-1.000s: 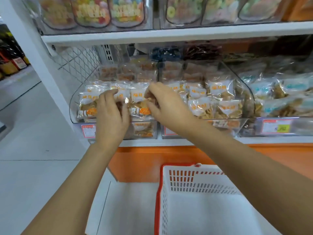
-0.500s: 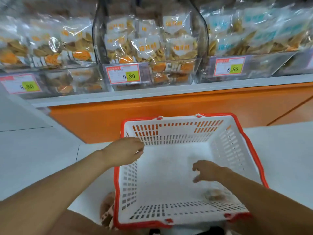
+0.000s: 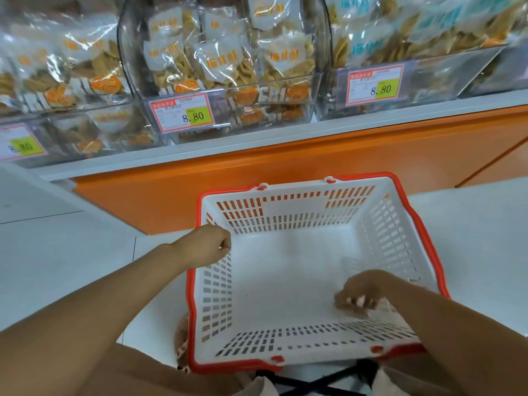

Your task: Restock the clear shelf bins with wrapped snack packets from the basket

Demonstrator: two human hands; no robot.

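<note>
Shelving (image 3: 285,132) fills the top of the scene. Its clear bins (image 3: 310,110) are already well stocked with wrapped snack packets (image 3: 220,55) behind price tags (image 3: 183,112). Below, the white basket (image 3: 294,208) sits on the floor, and its bottom looks almost bare.

The left hand (image 3: 204,244) is over the left rim with its fingers curled in; I cannot tell whether it grips the rim. The right hand (image 3: 363,295) reaches into the near right corner, fingers bent downward, so this looks like fetching a last packet.

Whatever is under those fingers is hidden by the hand and forearm, and I cannot tell if they hold anything. The next move probably needs a firm pinch and a lift to a bin.
</note>
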